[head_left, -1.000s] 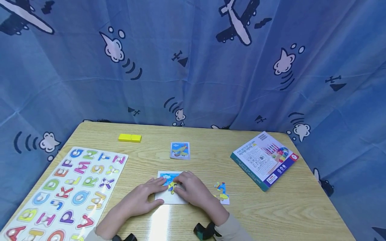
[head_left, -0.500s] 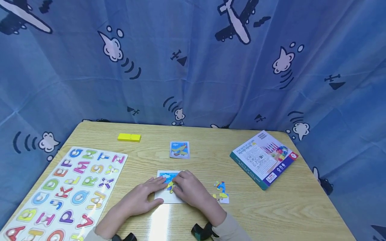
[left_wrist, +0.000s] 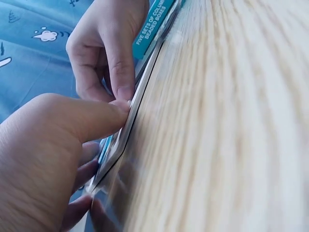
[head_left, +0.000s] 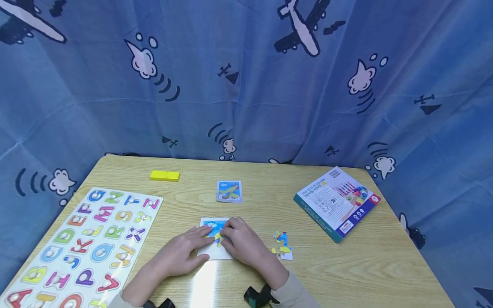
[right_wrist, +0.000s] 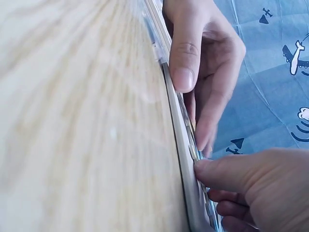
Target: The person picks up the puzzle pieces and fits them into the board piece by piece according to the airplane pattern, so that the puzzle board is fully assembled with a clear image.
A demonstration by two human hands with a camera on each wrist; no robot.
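A small white-bordered jigsaw board [head_left: 217, 253] with a blue sky picture lies on the table in front of both hands. My left hand [head_left: 181, 252] rests on its left side, fingers extended over the picture and thumb at the front edge. With bent fingers, my right hand [head_left: 245, 241] pinches a jigsaw piece [right_wrist: 194, 152] against the board's right part. Yellow pieces [head_left: 217, 238] show between the two hands; the right hand covers the rest of that side. More loose jigsaw pieces [head_left: 285, 250] lie just right of the right hand.
Behind the board lies an airplane picture card [head_left: 229, 191]. A letter board [head_left: 88, 248] with knobbed letters fills the left side. A yellow block [head_left: 164, 176] sits at the back left, and a boxed bead set [head_left: 337, 203] at the right. A blue curtain [head_left: 246, 85] hangs behind.
My right hand has shifted very slightly to the left over the board, covering a little more of the yellow pieces. The left hand stays in place.
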